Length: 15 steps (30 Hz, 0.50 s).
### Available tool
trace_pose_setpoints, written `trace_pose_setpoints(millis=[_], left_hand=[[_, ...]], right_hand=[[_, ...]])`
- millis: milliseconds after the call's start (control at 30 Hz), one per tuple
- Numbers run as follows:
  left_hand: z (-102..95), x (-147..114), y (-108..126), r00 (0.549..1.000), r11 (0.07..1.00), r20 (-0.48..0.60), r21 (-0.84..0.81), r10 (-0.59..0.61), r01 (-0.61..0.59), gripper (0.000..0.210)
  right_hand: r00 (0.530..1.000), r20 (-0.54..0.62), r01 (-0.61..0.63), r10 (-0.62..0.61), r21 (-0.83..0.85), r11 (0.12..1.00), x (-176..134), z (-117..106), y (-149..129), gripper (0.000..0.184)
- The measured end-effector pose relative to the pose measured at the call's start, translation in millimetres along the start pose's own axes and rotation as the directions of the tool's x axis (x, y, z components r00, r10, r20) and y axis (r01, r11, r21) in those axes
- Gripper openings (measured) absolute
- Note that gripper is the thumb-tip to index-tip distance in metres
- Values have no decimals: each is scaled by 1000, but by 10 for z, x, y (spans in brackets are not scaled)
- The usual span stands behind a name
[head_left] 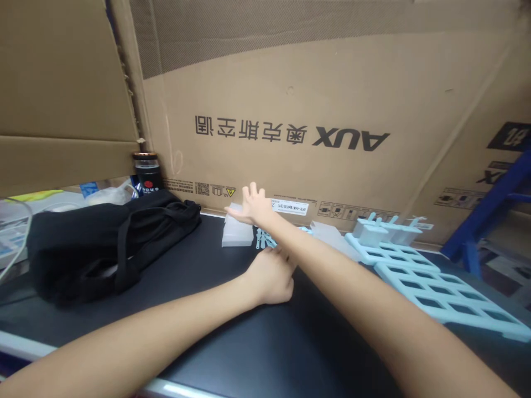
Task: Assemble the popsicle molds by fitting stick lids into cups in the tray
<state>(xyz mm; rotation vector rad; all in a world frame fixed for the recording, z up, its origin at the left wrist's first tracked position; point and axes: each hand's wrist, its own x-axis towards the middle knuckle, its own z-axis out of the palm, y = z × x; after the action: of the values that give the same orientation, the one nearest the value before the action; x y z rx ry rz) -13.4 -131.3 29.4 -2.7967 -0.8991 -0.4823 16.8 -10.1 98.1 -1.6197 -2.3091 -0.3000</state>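
My right hand point(254, 207) reaches across above my left with its thumb out to the side and fingers apart. It is open, just over a translucent plastic box point(237, 235); whether it touches the box I cannot tell. Below it, my left hand point(271, 276) is closed, knuckles up, beside a small pile of light-blue popsicle sticks point(264, 239). My right forearm covers part of its fingertips, so what they hold is hidden. Behind that forearm lies another translucent plastic piece point(335, 239).
Light-blue mold frames point(452, 296) lie at the right, with popsicle molds point(371, 231) standing in the rear one. A black bag point(112, 243) and a dark bottle point(148, 172) are on the left. A large cardboard box point(265, 83) walls off the back of the black table point(215, 359).
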Motion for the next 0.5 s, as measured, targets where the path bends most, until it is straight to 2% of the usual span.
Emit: trace_pose_setpoints(millis=[67, 167, 300, 367, 433, 500], left_hand=[[-25, -7, 21, 998, 998, -25, 33, -53, 54, 47], [-72, -29, 49, 998, 998, -69, 69, 5, 0, 39], [-112, -53, 58, 985, 989, -103, 61, 141, -136, 34], [-126, -47, 54, 975, 979, -106, 64, 197, -191, 30], [-143, -22, 48, 969, 972, -87, 70, 231, -225, 28], [-167, 20, 46, 965, 963, -45, 84, 259, -255, 26]], right_hand=[[993, -116, -24, 17, -60, 998, -23, -235, 240, 80], [967, -238, -127, 87, -159, 979, -115, -629, 768, 74], [945, -244, -291, 218, -320, 902, -424, -1045, 1681, 58], [915, -243, -397, 323, -384, 834, -677, -1159, 2148, 53], [852, -237, -524, 467, -382, 762, -973, -1204, 2570, 51], [794, -236, -607, 560, -354, 712, -1273, -1177, 2926, 45]])
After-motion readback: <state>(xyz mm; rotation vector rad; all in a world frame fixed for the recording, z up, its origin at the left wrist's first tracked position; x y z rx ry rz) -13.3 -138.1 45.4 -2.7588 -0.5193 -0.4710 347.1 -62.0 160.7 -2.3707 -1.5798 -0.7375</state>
